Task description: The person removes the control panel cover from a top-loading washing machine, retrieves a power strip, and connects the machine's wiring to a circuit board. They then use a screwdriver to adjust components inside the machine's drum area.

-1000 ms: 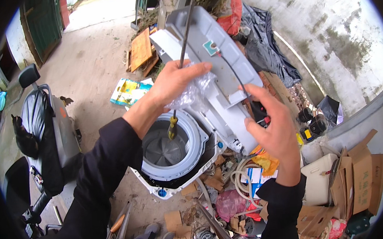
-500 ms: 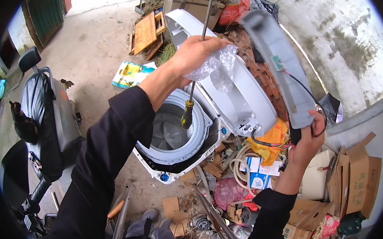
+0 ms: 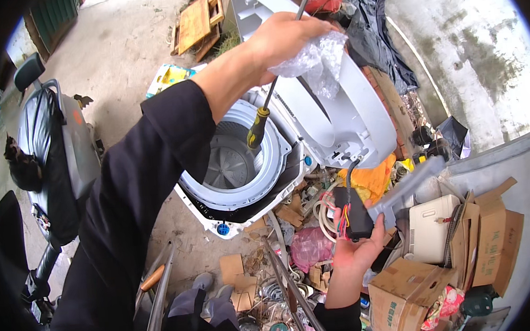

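Head view shows the left hand [image 3: 281, 38] raised high, arm bent, fingers wrapped around a screwdriver [image 3: 261, 116] and a wad of crinkled clear plastic [image 3: 319, 60]. The screwdriver's thin metal shaft slants down to a yellow-and-black handle hanging over the washer [image 3: 240, 167], whose round ribbed drum sits in a white square casing on the concrete. Just beside the hand, the curved white plastic top panel [image 3: 347, 116] stands tilted up. Lower right, the right hand [image 3: 354, 251], palm up, grips a black box [image 3: 358, 217] with coloured wires and a grey bar [image 3: 410, 183], above crumpled cardboard boxes [image 3: 409, 291].
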`<action>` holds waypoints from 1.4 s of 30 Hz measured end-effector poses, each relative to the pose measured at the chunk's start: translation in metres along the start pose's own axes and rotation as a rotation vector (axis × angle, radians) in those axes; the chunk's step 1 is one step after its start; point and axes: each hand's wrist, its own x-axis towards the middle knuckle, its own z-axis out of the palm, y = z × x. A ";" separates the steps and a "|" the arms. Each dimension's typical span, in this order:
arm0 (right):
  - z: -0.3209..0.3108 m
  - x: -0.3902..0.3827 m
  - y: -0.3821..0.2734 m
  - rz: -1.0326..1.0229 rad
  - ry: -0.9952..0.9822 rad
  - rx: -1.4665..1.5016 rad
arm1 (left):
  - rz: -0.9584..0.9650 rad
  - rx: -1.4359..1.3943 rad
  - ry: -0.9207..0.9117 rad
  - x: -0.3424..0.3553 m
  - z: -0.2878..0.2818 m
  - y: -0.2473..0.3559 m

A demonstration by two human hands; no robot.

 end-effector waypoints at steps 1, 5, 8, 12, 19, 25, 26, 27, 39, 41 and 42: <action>0.006 -0.004 0.004 0.074 0.096 0.062 | 0.011 0.027 0.009 0.000 -0.001 -0.002; 0.010 -0.003 0.015 0.343 0.205 0.207 | 0.000 0.069 0.024 -0.001 -0.004 -0.002; 0.010 -0.007 0.025 0.464 0.167 0.267 | -0.066 -0.051 0.017 -0.002 -0.002 0.009; 0.008 -0.008 0.052 0.651 0.077 0.302 | -0.030 -0.189 -0.063 0.012 -0.006 -0.006; 0.039 0.004 0.102 0.777 -0.093 0.229 | -0.059 -0.136 -0.052 0.009 -0.003 0.001; 0.062 0.018 0.116 0.648 -0.151 0.163 | -0.059 -0.014 -0.134 0.004 -0.015 0.012; 0.067 0.016 0.114 0.630 -0.121 0.140 | -0.057 0.000 -0.145 0.001 -0.015 0.011; 0.069 0.018 0.114 0.605 -0.113 0.134 | -0.054 0.015 -0.154 0.000 -0.015 0.010; 0.104 0.062 0.113 0.748 -0.374 0.215 | 0.072 0.556 -0.090 0.000 -0.026 0.021; 0.099 0.071 0.118 0.830 -0.340 0.260 | 0.051 0.501 -0.107 0.002 -0.028 0.020; 0.098 0.069 0.125 0.772 -0.267 0.235 | 0.007 0.413 -0.120 0.003 -0.028 0.019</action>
